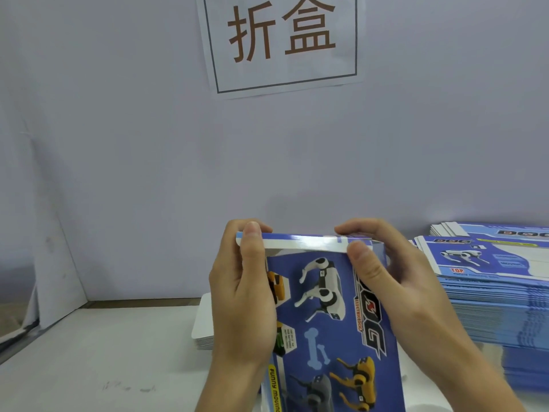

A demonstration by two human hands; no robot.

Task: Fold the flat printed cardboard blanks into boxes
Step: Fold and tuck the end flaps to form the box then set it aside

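**Both hands pinch the top flap of a blue printed box**

At the far left of the frame, a loose pale sheet of paper [56, 263] leans against the lilac-grey wall [133, 144], its lower edge near the white tabletop [98, 352]. Higher up, centre-top, a white paper sign with two brown characters inside a dark frame line [282, 43] is stuck to that wall.

Left of centre, low on the table, a small stack of white rounded-corner cards [203, 322] lies partly hidden behind the left hand [240, 295]. That hand's thumb [252, 245] is curled over the glossy white-and-blue top flap, with the fingers wrapped behind the upper left corner, so it grips the blue cardboard box printed with robot dogs and a bone [323, 307]. The box is held in mid-air in the lower centre of the frame, above the table, its printed face turned to the camera and its lower end running out of the bottom edge.

The right hand [395, 278] mirrors this: its thumb [365, 263] presses on the right end of the flap, and the curled fingers reach over the top edge, pinching the box's upper right corner.

At the right edge, a tall stack of flat blue printed cardboard blanks [499, 298] rests on the table, the top sheet showing a white robot dog. A second pile of flat blanks [490, 231] lies just behind it.
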